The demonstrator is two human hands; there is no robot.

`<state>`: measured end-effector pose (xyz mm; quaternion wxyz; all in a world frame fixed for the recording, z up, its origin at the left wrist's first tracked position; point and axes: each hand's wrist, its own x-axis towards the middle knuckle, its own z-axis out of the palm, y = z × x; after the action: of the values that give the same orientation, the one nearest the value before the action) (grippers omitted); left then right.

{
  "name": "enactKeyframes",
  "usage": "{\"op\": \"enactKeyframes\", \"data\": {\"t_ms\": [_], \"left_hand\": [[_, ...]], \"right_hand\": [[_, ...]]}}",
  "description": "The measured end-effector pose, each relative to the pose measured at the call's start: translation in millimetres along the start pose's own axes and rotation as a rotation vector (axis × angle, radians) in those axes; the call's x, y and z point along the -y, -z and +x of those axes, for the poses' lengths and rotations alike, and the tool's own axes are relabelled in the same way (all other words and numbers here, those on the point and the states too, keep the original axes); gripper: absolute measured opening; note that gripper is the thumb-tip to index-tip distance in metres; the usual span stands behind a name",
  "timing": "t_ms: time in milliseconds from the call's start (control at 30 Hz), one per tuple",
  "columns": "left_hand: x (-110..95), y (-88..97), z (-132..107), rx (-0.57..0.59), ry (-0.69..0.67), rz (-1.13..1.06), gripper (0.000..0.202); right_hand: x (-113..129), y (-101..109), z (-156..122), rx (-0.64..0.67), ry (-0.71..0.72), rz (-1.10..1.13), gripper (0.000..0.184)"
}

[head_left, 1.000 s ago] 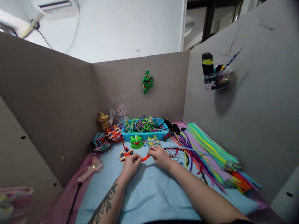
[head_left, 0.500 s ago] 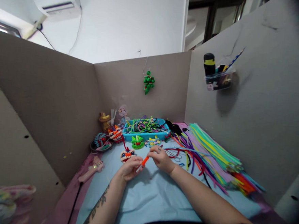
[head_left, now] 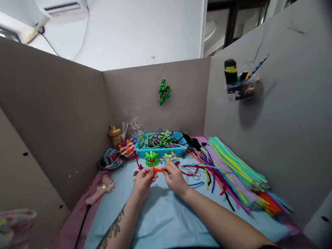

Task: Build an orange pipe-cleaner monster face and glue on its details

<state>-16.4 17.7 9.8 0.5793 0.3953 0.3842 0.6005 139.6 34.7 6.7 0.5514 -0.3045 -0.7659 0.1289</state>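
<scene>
A short orange pipe cleaner piece (head_left: pixel 157 169) lies level between my two hands, just above the light blue mat (head_left: pixel 159 219). My left hand (head_left: pixel 143 181) pinches its left end and my right hand (head_left: pixel 173 177) pinches its right end. A small red and white pipe-cleaner figure (head_left: pixel 135 172) is partly hidden behind my left hand. A green monster figure (head_left: pixel 151 158) sits just beyond the orange piece, in front of a blue tray (head_left: pixel 160 150) full of tangled pipe cleaners.
Long pipe cleaners in many colours (head_left: pixel 236 171) fan across the right side. A pink glue gun (head_left: pixel 99 189) lies at the left, a dark bowl (head_left: pixel 110 162) behind it. Grey cardboard walls (head_left: pixel 55 120) enclose the desk; a clear cup of pens (head_left: pixel 239 88) hangs on the right wall.
Both hands rose off the mat with the orange piece, which turned from slanted to level. The hands drew closer together and slightly farther from me.
</scene>
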Motion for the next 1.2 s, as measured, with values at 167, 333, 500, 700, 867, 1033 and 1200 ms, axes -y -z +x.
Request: {"op": "enactKeyframes", "data": {"t_ms": [167, 333, 500, 700, 867, 1033, 1200], "left_hand": [[7.2, 1.3, 3.4, -0.017, -0.137, 0.233, 0.031], [12.0, 1.3, 3.4, -0.049, -0.359, 0.474, 0.039], [9.8, 3.8, 1.8, -0.134, -0.344, 0.621, 0.023], [-0.5, -2.5, -1.7, -0.137, -0.414, 0.561, 0.029], [-4.7, -4.3, -3.9, -0.129, -0.354, 0.514, 0.027], [-1.8, -3.4, -1.0, -0.161, -0.345, 0.450, 0.021], [4.5, -2.6, 2.7, -0.220, -0.336, 0.310, 0.018]], "right_hand": [[-4.6, -1.2, -0.3, -0.005, -0.028, -0.049, 0.017], [-14.3, 6.0, 2.2, -0.045, -0.030, -0.091, 0.016], [-20.1, 12.2, 4.2, -0.074, -0.037, -0.078, 0.015], [-15.3, 9.9, 2.2, -0.011, 0.012, -0.049, 0.014], [-7.7, 7.0, -1.2, 0.048, 0.065, -0.099, 0.015], [-2.4, 4.6, -3.8, 0.102, 0.184, -0.290, 0.020], [-0.9, -0.4, -6.9, 0.177, 0.210, -0.352, 0.022]]}}
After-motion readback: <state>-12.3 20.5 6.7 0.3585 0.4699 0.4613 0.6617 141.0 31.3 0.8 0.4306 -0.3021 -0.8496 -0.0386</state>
